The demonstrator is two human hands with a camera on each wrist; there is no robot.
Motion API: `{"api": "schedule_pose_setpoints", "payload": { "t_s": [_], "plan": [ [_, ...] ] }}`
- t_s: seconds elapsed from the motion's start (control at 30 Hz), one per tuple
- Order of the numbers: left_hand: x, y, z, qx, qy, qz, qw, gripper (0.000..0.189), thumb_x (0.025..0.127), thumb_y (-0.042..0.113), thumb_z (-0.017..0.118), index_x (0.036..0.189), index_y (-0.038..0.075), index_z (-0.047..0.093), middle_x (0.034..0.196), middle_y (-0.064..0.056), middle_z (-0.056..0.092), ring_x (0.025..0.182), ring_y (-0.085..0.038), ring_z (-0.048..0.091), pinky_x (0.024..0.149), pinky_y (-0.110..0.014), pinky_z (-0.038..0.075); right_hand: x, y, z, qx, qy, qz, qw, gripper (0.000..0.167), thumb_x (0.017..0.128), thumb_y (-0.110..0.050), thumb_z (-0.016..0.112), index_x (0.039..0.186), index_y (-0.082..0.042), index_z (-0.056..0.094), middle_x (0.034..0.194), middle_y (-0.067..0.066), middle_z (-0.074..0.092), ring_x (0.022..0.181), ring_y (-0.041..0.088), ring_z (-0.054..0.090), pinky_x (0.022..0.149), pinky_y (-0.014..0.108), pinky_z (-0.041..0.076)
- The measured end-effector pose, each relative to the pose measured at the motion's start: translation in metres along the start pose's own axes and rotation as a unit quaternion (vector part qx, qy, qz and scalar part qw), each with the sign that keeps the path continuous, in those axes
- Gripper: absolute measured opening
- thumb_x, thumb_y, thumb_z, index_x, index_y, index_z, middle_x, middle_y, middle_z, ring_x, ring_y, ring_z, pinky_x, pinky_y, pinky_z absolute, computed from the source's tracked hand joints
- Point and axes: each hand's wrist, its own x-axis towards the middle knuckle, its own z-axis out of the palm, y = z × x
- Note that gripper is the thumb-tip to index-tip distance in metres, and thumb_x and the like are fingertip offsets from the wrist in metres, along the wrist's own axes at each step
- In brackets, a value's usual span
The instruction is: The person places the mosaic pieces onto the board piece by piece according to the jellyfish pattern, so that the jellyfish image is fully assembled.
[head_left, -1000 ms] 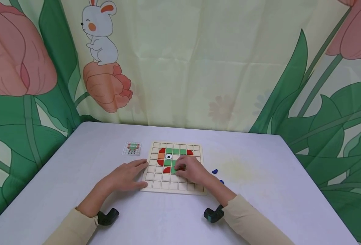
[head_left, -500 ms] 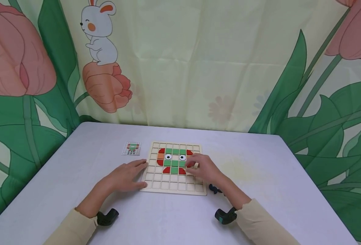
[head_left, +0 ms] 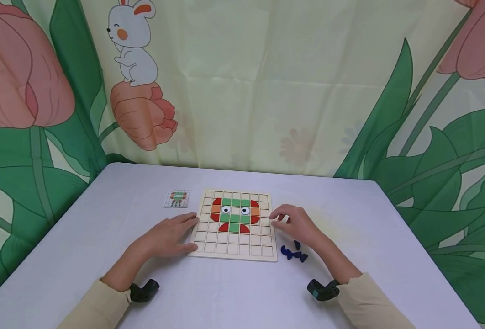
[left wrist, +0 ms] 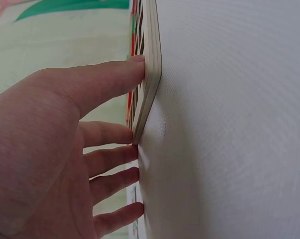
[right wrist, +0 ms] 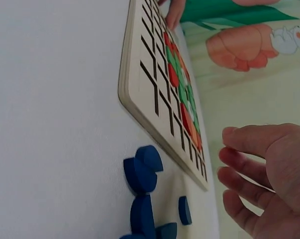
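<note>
A wooden grid board [head_left: 263, 250] lies on the table with a face of green, red and orange tiles and two eye tiles set in its cells. My left hand [head_left: 170, 237] rests at the board's left edge, thumb on the rim and fingers extended, the other fingertips down by the edge and table in the left wrist view. Just off the board's right edge hovers my right hand [head_left: 297, 224], its fingers loosely bent and holding nothing in the right wrist view. Below it lie several dark blue quarter-round pieces [right wrist: 142, 214] on the table.
A small pattern card [head_left: 177, 198] with a printed figure lies to the left behind the board. The white-covered table [head_left: 226, 292] reaches back to a curtain [head_left: 234, 114] printed with flowers and a rabbit.
My right hand has moved right, off the board and away from the tiles. The second eye tile, the right-side tiles and the blue pieces have come into sight. My left hand stays put.
</note>
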Motion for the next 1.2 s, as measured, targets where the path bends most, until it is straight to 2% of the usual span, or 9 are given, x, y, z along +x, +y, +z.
{"api": "schedule_pose_setpoints", "payload": {
  "t_s": [0.27, 0.53, 0.73, 0.97, 1.2],
  "plan": [
    [0.001, 0.0, 0.001, -0.001, 0.0, -0.003, 1.0, 0.074, 0.085, 0.046, 0.069, 0.145, 0.009, 0.044, 0.153, -0.01, 0.039, 0.139, -0.032, 0.039, 0.105, -0.055, 0.04, -0.011, 0.02, -0.014, -0.015, 0.002, 0.038, 0.9992, 0.014, 0.088, -0.012, 0.069, 0.101, -0.014, 0.073, 0.098, 0.0, 0.069, 0.088, 0.016, 0.057, 0.073, 0.025, 0.05],
    [0.0, 0.0, 0.001, -0.001, 0.004, 0.003, 1.0, 0.074, 0.085, 0.046, 0.069, 0.144, 0.009, 0.044, 0.153, -0.01, 0.039, 0.139, -0.032, 0.039, 0.105, -0.055, 0.04, -0.017, 0.037, -0.015, -0.029, -0.027, 0.043, 0.9983, 0.017, 0.087, -0.005, 0.068, 0.1, -0.013, 0.073, 0.094, -0.001, 0.068, 0.085, 0.015, 0.056, 0.073, 0.027, 0.05],
    [-0.001, 0.0, 0.0, 0.0, 0.006, 0.008, 1.0, 0.074, 0.085, 0.045, 0.068, 0.145, 0.009, 0.044, 0.153, -0.011, 0.039, 0.139, -0.032, 0.039, 0.105, -0.055, 0.04, -0.019, 0.04, -0.014, -0.031, -0.042, 0.04, 0.9978, 0.02, 0.085, -0.001, 0.069, 0.101, -0.012, 0.073, 0.09, -0.001, 0.067, 0.082, 0.013, 0.056, 0.071, 0.024, 0.051],
    [-0.001, 0.001, -0.001, -0.002, 0.007, 0.006, 1.0, 0.073, 0.085, 0.045, 0.068, 0.144, 0.008, 0.045, 0.153, -0.011, 0.039, 0.139, -0.033, 0.04, 0.105, -0.055, 0.04, -0.02, 0.035, -0.012, -0.017, -0.076, 0.066, 0.9947, 0.025, 0.083, -0.005, 0.073, 0.106, -0.015, 0.074, 0.084, -0.004, 0.065, 0.081, 0.013, 0.055, 0.073, 0.023, 0.052],
    [-0.001, -0.001, 0.001, -0.01, 0.008, 0.007, 0.9999, 0.074, 0.086, 0.045, 0.068, 0.145, 0.008, 0.044, 0.154, -0.01, 0.038, 0.14, -0.032, 0.038, 0.106, -0.056, 0.038, -0.017, 0.033, -0.009, -0.013, -0.093, 0.053, 0.9942, 0.029, 0.084, -0.006, 0.073, 0.111, -0.016, 0.073, 0.08, -0.004, 0.061, 0.079, 0.013, 0.054, 0.069, 0.021, 0.051]
  ]
}}
